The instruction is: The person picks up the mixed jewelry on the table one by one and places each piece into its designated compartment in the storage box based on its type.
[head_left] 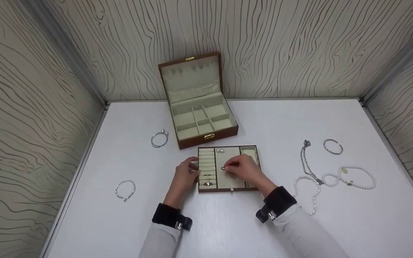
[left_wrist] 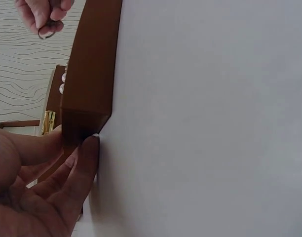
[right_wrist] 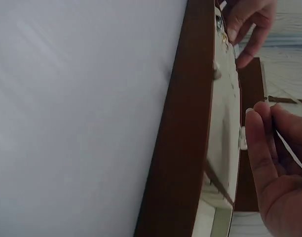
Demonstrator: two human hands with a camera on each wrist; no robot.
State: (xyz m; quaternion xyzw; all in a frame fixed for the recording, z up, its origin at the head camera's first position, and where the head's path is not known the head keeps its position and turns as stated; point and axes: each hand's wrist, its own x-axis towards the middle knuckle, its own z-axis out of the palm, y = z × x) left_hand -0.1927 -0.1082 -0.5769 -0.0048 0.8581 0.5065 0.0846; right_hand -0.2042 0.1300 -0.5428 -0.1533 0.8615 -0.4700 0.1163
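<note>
My right hand [head_left: 244, 168] pinches a small ring [head_left: 223, 168] between thumb and fingertips, above the flat middle panel of a jewelry tray [head_left: 228, 179]. In the left wrist view the ring [left_wrist: 46, 36] hangs at those fingertips as a thin dark loop. At the tray's left side, my left hand [head_left: 185, 175] grips the edge, with thumb and fingers at the corner in the left wrist view. Rings [head_left: 207, 184] sit in the lower slots of the padded ring rolls [head_left: 207, 157]. Two pearl earrings [head_left: 220, 150] are at the top of the middle panel.
Behind the tray stands an open brown jewelry box [head_left: 206, 139] with divided compartments. Bracelets [head_left: 160, 139] [head_left: 125, 190] lie at the left. On the right are a chain [head_left: 305, 159], a bangle [head_left: 333, 147] and pearl strands [head_left: 366, 186]. Patterned panels [head_left: 292, 46] enclose the white table.
</note>
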